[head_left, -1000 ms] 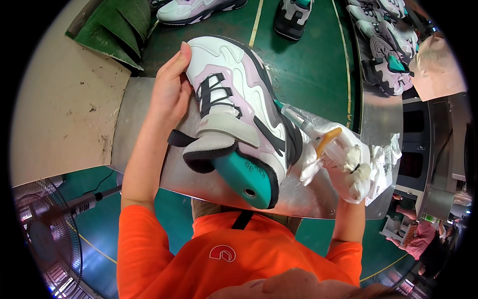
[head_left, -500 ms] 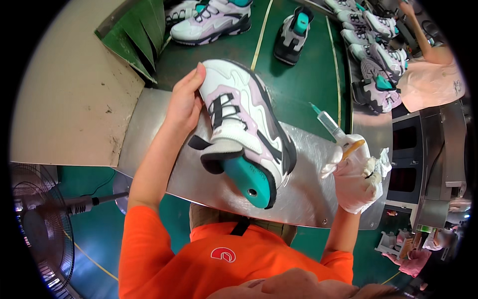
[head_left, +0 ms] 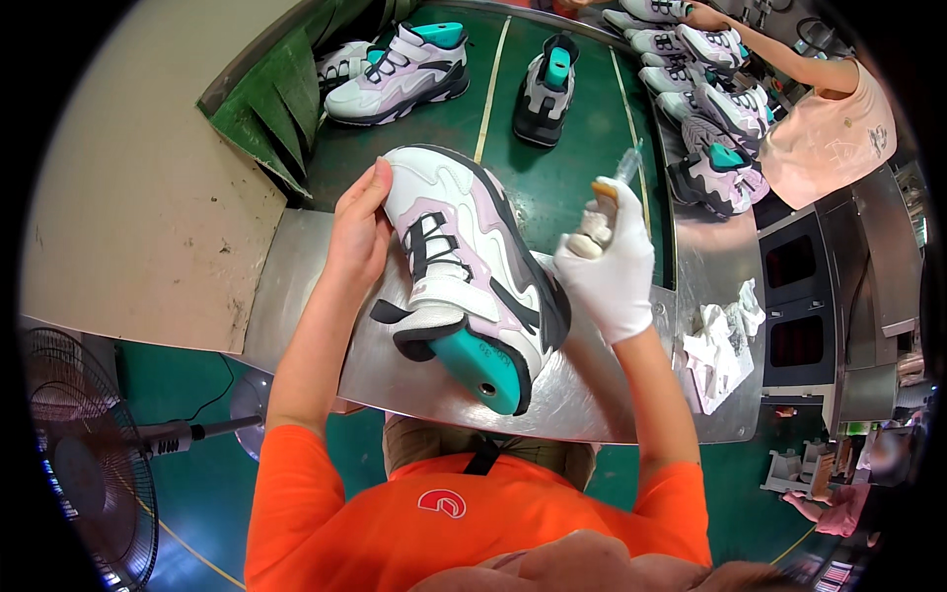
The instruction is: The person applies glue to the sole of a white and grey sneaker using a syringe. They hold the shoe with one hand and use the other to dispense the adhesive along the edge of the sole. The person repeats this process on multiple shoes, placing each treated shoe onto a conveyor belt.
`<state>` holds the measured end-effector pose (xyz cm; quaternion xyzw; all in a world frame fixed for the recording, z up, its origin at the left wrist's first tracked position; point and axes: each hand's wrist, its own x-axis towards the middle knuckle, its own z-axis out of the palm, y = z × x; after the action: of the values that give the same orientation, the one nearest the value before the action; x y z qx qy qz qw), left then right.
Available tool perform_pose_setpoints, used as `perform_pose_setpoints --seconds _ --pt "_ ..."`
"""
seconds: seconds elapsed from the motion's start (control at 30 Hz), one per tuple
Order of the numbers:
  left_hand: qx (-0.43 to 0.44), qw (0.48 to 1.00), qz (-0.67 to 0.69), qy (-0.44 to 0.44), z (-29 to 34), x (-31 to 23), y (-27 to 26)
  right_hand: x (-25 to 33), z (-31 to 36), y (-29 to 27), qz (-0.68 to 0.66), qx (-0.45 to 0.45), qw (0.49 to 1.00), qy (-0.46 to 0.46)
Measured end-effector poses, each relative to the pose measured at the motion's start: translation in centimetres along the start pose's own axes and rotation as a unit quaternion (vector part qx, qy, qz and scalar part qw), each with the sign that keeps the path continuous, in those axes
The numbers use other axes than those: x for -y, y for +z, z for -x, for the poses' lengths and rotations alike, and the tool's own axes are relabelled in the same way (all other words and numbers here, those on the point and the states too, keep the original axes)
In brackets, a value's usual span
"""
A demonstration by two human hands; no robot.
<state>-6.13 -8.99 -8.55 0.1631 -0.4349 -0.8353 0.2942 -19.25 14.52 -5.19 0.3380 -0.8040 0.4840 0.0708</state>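
Note:
My bare left hand [head_left: 361,225] grips a white, lilac and black sneaker [head_left: 472,237] by its toe end. The shoe is tilted, toe up and away from me, and a teal shoe last [head_left: 483,373] fills its opening. Just right of the sole, my right hand [head_left: 614,259], in a white glove, is closed around a clear syringe [head_left: 628,164] with a greenish tip pointing up and away. A thin yellow-brown piece [head_left: 604,188] also sticks out of this grip; its kind is unclear. The syringe and the shoe are apart.
Under the shoe is a steel worktop [head_left: 414,395] with crumpled white cloths [head_left: 718,357] on its right. Beyond it, a green conveyor belt [head_left: 444,138] carries more sneakers [head_left: 402,79]. Several shoes line a side ledge near another person [head_left: 834,128]. A fan [head_left: 89,454] stands at left.
My right hand has moved left and away from me toward the sole, turning the syringe tip from up-left to up-right. The cloths beside it are now uncovered. My left hand still holds the sneaker.

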Motion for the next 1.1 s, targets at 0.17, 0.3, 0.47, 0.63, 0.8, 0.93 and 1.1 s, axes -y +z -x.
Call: perform_pose_setpoints --seconds 0.17,0.3,0.47,0.63,0.8,0.93,1.1 --pt "0.014 1.0 -0.001 0.006 0.3 -0.2 0.1 1.0 -1.2 1.9 0.089 -0.017 0.987 -0.132" --pt "0.006 1.0 -0.004 0.0 0.4 -0.3 0.0 1.9 -1.4 2.0 0.143 -0.004 0.971 -0.192" --pt "-0.005 1.0 0.003 -0.003 0.3 0.0 -0.2 1.3 -2.2 1.4 0.143 0.025 0.954 -0.261" --pt "-0.007 1.0 0.008 -0.002 0.0 0.1 -0.3 0.8 -2.5 -0.1 0.131 0.052 0.949 -0.283" --pt "0.017 1.0 0.015 -0.003 -0.4 0.3 -0.2 -0.8 -1.4 -2.1 0.068 0.009 0.978 -0.195" --pt "0.026 1.0 0.014 0.0 -0.9 0.6 0.2 -2.6 1.4 -5.2 -0.021 0.004 0.999 -0.036" --pt "0.011 0.998 -0.028 0.048 -2.7 -0.7 0.9 -5.7 7.9 -9.3 -0.135 -0.018 0.982 0.128"
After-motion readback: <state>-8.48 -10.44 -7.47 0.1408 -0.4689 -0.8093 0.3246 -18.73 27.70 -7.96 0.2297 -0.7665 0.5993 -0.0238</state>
